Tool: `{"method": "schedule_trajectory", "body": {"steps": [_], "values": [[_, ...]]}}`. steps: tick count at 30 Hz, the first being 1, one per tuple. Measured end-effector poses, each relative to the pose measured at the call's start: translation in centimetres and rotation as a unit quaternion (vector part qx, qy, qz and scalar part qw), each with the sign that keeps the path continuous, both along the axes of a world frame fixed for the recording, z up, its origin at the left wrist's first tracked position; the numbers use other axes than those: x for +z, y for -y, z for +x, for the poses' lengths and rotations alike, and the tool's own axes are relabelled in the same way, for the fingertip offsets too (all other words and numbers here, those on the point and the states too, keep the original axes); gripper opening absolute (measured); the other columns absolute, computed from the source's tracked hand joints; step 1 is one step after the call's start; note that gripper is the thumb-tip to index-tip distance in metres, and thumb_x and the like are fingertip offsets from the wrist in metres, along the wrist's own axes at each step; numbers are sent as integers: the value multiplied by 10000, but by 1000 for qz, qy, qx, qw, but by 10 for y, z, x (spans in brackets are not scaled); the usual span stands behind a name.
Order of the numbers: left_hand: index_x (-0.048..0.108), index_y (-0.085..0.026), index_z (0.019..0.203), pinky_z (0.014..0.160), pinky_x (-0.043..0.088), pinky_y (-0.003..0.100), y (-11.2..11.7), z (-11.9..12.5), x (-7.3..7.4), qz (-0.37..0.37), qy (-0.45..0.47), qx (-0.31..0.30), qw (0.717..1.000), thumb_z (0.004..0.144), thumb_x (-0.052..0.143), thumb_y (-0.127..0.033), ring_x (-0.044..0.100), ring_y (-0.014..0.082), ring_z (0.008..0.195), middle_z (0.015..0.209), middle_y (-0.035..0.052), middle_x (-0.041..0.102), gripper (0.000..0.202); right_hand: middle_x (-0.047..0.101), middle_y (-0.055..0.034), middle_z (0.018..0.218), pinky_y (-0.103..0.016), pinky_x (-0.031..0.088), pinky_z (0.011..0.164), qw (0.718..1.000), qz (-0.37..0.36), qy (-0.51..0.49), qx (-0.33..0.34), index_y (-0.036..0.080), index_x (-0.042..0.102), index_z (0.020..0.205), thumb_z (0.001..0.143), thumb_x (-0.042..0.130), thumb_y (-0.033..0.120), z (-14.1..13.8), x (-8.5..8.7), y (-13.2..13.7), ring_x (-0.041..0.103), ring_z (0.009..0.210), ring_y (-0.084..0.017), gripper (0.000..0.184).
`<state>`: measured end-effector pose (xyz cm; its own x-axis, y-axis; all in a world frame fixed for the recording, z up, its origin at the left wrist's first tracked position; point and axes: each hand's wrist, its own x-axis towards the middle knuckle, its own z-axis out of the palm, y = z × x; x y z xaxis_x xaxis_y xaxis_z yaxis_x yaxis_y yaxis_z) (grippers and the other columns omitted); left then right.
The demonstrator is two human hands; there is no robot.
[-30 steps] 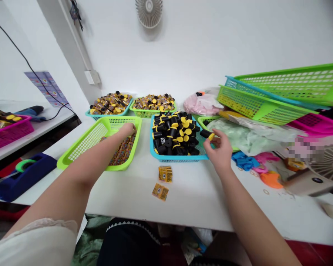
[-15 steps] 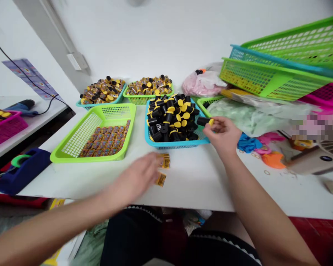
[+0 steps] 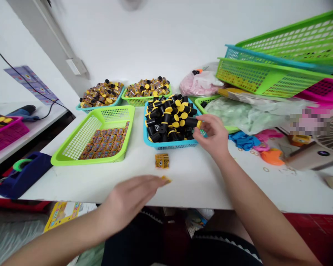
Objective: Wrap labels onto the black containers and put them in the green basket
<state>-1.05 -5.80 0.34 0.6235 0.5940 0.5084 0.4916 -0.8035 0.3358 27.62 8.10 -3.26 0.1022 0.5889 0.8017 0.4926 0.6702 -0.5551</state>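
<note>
Head view: near the bench's [image 3: 199, 188] front edge our left hand [image 3: 130, 197] is pinching a yellow label [image 3: 166, 179]; our right hand [image 3: 214, 136] is holding a black tube [image 3: 190, 122] near the blue basket's [image 3: 173, 145] right edge; a wall [image 3: 152, 40] is standing behind.

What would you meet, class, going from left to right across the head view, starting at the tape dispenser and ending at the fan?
Tape dispenser → green basket of neat rows → blue basket of black-and-yellow cylinders → right hand → crumpled blue item → orange item → fan.
</note>
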Motion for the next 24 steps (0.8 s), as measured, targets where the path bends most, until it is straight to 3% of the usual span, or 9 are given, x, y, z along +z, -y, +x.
{"method": "schedule_trajectory", "body": {"steps": [2, 4, 6, 8, 13, 19, 24], "values": [[742, -208, 985, 771, 611, 232, -35, 21, 14, -56, 128, 54, 989, 879, 664, -220, 735, 149, 794, 952, 26, 779, 132, 572, -79, 1131, -325, 580, 670, 998, -15, -35, 48, 218, 653, 1066, 751, 683, 245, -5, 1, 3, 580, 658, -98, 317], [758, -181, 859, 665, 610, 256, -70, 43, 14, -137, 227, 86, 960, 784, 766, -324, 725, 172, 709, 861, 38, 778, 162, 580, -66, 1084, -302, 568, 635, 993, -39, -65, 92, 215, 646, 1064, 767, 697, 267, -8, 1, 4, 569, 633, -86, 306], [763, -164, 870, 643, 598, 278, -96, 59, 4, -219, 255, 98, 937, 743, 788, -400, 721, 193, 703, 805, 45, 772, 270, 607, -52, 1029, -282, 560, 596, 984, -73, -91, 132, 225, 622, 1124, 797, 691, 309, -9, 1, 6, 584, 626, -92, 344], [764, -174, 935, 662, 590, 283, -110, 67, -12, -260, 244, 97, 929, 791, 734, -437, 722, 195, 718, 782, 37, 768, 301, 636, -41, 1000, -278, 565, 571, 975, -104, -108, 167, 238, 585, 1197, 822, 679, 364, -7, 2, 7, 602, 611, -97, 407], [718, -206, 1107, 702, 575, 257, -106, 62, -39, -273, 183, 63, 942, 962, 482, -447, 735, 180, 786, 847, 19, 768, 367, 691, -20, 831, -280, 581, 602, 962, -147, -107, 202, 228, 641, 1103, 806, 708, 445, -2, 8, 13, 644, 632, -128, 375], [646, -215, 1260, 858, 550, 292, -103, 56, -40, -224, 112, 42, 967, 987, 430, -360, 707, 187, 929, 1061, 36, 747, 377, 712, -18, 804, -255, 563, 576, 941, -199, -63, 266, 233, 689, 1070, 810, 722, 407, 1, 15, 22, 662, 628, -129, 314], [579, -187, 1345, 881, 549, 321, -106, 56, -42, -222, 99, 10, 970, 985, 409, -280, 706, 188, 920, 1006, 59, 746, 409, 711, -22, 846, -247, 548, 571, 923, -214, -32, 317, 228, 685, 1101, 839, 704, 356, 1, 17, 25, 640, 643, -115, 292]]}}
